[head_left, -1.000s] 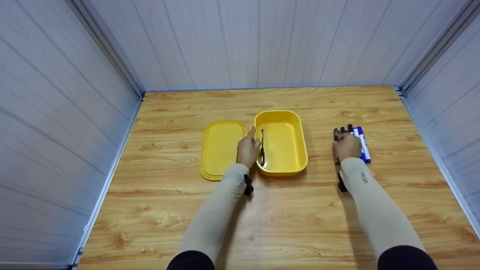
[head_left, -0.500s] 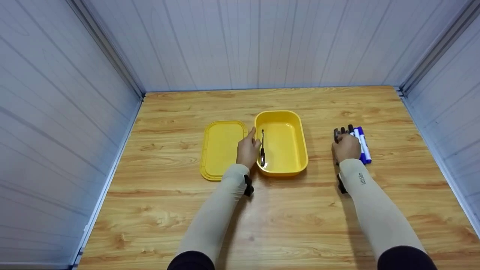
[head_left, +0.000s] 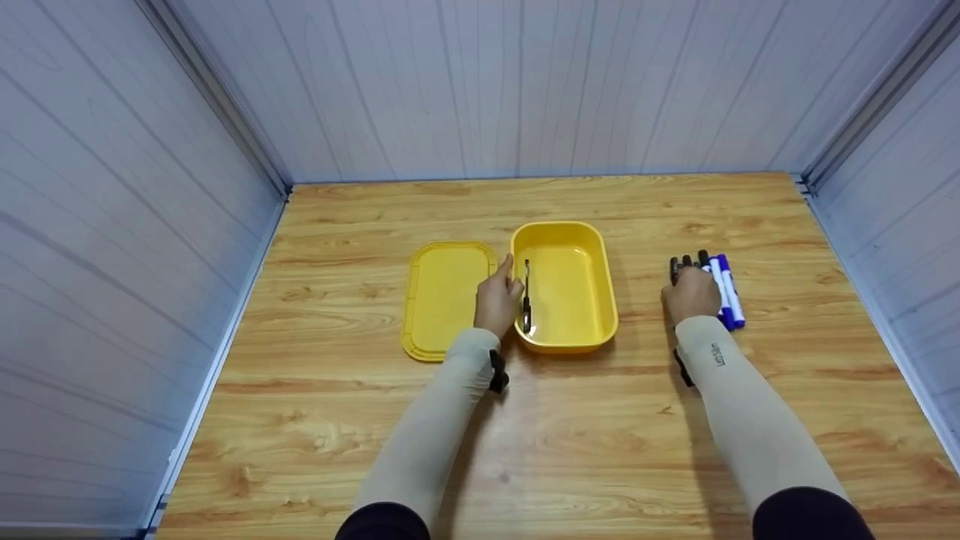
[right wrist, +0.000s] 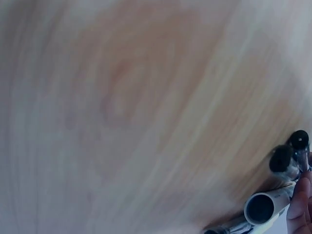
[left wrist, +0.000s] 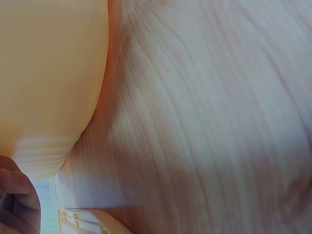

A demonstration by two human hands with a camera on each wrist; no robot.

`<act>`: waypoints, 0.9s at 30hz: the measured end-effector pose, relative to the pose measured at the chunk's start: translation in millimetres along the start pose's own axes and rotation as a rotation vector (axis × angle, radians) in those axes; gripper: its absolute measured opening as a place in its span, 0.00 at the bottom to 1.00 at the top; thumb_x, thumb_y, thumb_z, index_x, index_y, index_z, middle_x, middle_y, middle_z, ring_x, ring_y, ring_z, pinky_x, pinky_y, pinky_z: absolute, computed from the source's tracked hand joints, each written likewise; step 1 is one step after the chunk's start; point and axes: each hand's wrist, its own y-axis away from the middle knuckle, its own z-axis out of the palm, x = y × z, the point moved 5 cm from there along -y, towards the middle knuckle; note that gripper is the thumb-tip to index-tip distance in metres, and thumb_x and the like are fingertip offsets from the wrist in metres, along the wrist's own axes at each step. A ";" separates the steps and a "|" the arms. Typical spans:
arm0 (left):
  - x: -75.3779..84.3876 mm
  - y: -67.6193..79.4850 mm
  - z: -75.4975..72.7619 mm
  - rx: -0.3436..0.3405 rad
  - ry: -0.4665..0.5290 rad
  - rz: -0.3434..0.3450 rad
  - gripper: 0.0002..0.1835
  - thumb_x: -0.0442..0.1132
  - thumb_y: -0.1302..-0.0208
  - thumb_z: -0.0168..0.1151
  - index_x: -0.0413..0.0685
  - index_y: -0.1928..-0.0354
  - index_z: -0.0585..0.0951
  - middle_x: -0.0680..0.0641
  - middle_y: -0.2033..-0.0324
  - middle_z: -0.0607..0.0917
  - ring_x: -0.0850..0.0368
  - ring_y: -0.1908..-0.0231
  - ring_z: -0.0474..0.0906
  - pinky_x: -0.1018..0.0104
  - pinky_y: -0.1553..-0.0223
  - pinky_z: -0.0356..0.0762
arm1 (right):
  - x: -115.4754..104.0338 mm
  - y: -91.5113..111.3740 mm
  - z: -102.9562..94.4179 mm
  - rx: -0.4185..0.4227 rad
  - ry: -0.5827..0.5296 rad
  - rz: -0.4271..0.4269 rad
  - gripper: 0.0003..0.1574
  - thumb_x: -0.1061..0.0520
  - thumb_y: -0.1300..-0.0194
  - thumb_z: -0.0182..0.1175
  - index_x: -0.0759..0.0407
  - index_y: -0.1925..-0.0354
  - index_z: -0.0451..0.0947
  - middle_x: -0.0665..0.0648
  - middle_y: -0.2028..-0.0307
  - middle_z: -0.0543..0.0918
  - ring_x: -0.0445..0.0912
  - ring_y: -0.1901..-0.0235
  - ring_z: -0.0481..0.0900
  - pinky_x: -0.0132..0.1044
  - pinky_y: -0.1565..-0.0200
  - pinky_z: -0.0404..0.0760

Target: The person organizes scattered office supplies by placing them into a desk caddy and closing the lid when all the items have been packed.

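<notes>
In the head view, my left hand (head_left: 495, 301) holds the left wall of the yellow box (head_left: 566, 346), its thumb at the rim. The left wrist view shows curled fingers (left wrist: 19, 195) beside the outer wall. A black-and-clear pen (head_left: 526, 296) lies lengthwise inside, along the left wall. To the right, my right hand (head_left: 691, 294) is over a row of pens and markers. Its fingers pinch a dark pen (right wrist: 300, 141), which sits slightly above another dark pen (right wrist: 281, 158) in the right wrist view. White markers with blue caps (head_left: 731, 292) lie just right of the hand, beside a black-capped marker (head_left: 703, 259).
A yellow lid (head_left: 446, 300) lies flat on the wooden table (head_left: 585, 435), left of the box. Pale panel walls (head_left: 480, 90) enclose the table at the back and both sides.
My right hand has shifted slightly left over the pens, and its wrist has turned a little. The left hand, box and lid hold their places.
</notes>
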 end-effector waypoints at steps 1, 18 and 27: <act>0.0 0.1 0.1 -0.001 0.001 0.000 0.29 0.36 0.28 0.51 0.48 0.26 0.63 0.56 0.86 0.64 0.64 0.85 0.56 0.71 0.80 0.59 | -0.1 -0.2 0.0 0.001 0.007 0.000 0.10 0.63 0.38 0.57 0.70 0.70 0.81 0.71 0.68 0.84 0.58 0.70 0.82 0.50 0.69 0.78; 0.2 0.0 -0.3 0.006 -0.007 0.011 0.29 0.36 0.30 0.50 0.46 0.27 0.64 0.57 0.86 0.63 0.64 0.84 0.57 0.71 0.80 0.59 | 4.5 -7.1 3.0 -0.039 -0.068 0.061 0.15 0.60 0.40 0.63 0.64 0.81 0.77 0.56 0.83 0.78 0.45 0.83 0.70 0.38 0.79 0.69; -0.2 -0.9 -0.4 0.015 -0.009 0.015 0.29 0.35 0.31 0.51 0.46 0.27 0.65 0.57 0.85 0.65 0.64 0.83 0.58 0.71 0.79 0.61 | 5.9 -7.5 3.4 -0.050 -0.132 0.065 0.20 0.59 0.39 0.62 0.60 0.86 0.71 0.52 0.89 0.71 0.42 0.86 0.65 0.36 0.81 0.65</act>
